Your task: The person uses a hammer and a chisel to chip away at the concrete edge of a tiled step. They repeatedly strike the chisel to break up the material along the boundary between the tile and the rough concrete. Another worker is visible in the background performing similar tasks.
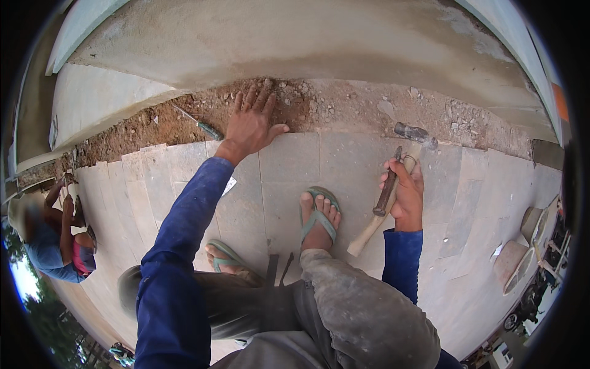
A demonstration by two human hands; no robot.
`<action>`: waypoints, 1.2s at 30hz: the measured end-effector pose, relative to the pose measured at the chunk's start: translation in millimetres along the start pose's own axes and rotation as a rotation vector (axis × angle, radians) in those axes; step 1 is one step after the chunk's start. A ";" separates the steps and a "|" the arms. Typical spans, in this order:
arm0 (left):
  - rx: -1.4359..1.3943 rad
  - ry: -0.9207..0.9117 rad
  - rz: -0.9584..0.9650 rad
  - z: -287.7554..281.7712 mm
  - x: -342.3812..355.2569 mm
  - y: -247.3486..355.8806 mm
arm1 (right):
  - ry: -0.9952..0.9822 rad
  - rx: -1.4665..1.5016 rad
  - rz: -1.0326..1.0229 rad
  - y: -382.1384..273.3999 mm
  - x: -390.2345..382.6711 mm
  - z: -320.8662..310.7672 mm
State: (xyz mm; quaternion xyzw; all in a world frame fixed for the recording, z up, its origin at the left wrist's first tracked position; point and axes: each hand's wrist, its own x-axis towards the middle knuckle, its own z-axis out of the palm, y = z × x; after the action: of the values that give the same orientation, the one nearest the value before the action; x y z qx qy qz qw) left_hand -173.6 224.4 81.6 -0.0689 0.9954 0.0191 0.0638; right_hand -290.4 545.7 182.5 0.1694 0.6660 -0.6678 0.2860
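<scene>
My left hand (251, 123) has its fingers spread on the strip of reddish soil (295, 104), its heel at the edge of the grey paving (286, 157). Left of it lies a screwdriver (209, 130) with a dark green handle, its shaft over the soil. In my right hand (408, 198) are two tools together: a hammer (365, 236) with a pale wooden handle and steel head on top, and a rusty chisel (385, 194) crossing beside the handle. Both are held above the paving.
A plastered wall (258, 43) runs behind the soil strip, where small rubble (464, 117) lies on the right. A person (55, 230) crouches at far left by the same strip. Buckets (511, 264) lie at far right. My sandalled feet (321, 218) are on the paving.
</scene>
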 end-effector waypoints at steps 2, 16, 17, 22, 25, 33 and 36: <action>-0.240 0.066 0.172 6.1 -1.6 30.1 | 0.002 0.006 0.007 5.3 2.3 2.5; -0.380 -0.203 -0.186 -0.8 -5.2 85.8 | -0.093 -0.089 0.020 22.9 -2.6 13.9; -0.353 -0.259 -0.186 -3.8 1.0 85.1 | -0.102 -0.098 0.018 22.8 -1.8 13.4; -0.282 -0.157 -0.209 10.2 8.0 86.1 | -0.146 -0.093 0.042 7.6 -9.4 20.9; -0.347 -0.127 -0.194 13.6 4.9 78.8 | -0.177 -0.156 0.020 6.7 -9.3 22.7; -0.884 0.239 -0.095 -12.3 -44.5 138.4 | -0.232 -0.261 0.036 24.0 -9.7 27.8; -0.814 0.265 0.185 -16.4 -60.6 157.5 | -0.262 -0.229 0.021 39.9 -6.9 28.4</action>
State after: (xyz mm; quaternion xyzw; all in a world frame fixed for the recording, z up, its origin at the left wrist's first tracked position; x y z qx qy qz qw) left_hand -138.0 387.7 110.3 -0.0008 0.9084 0.4062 -0.0990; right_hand -256.3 520.8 156.6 0.0543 0.6929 -0.6010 0.3947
